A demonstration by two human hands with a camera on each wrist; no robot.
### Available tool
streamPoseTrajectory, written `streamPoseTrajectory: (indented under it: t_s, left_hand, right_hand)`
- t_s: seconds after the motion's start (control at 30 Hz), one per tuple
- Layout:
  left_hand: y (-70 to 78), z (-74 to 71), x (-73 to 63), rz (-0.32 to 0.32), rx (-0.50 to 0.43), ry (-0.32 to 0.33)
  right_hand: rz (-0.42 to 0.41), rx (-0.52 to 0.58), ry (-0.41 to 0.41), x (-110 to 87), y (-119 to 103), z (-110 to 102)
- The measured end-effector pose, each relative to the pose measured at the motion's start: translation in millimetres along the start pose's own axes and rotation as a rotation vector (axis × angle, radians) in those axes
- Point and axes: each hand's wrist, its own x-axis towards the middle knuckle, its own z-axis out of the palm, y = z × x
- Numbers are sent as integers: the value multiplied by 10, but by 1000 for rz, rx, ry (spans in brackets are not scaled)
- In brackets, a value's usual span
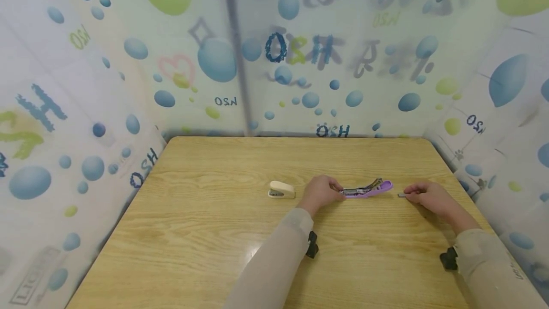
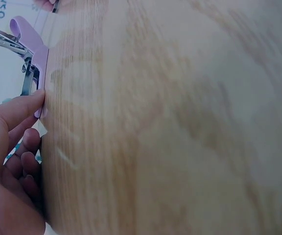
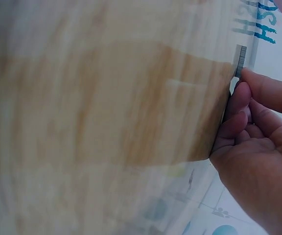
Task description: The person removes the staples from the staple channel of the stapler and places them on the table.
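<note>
A purple stapler lies on the table with its top swung open to the right, its metal parts showing. My left hand grips its left end; in the left wrist view the thumb presses the purple base from the near side. To the right of the stapler, my right hand pinches a short grey strip of staples between thumb and fingers, low over the table. The right wrist view shows the ribbed staple strip sticking out past the fingertips.
A small cream stapler stands on the wooden table, left of my left hand. Patterned curtain walls rise behind the table's back edge and along both sides.
</note>
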Motion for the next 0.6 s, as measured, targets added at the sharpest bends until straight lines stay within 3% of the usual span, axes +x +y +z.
streamPoseTrajectory:
  t_s: [0.6]
  left_hand:
    - [-15,15,27,19,-12,-10]
  right_hand:
    - [11,-4,-13,-14,-37,-24]
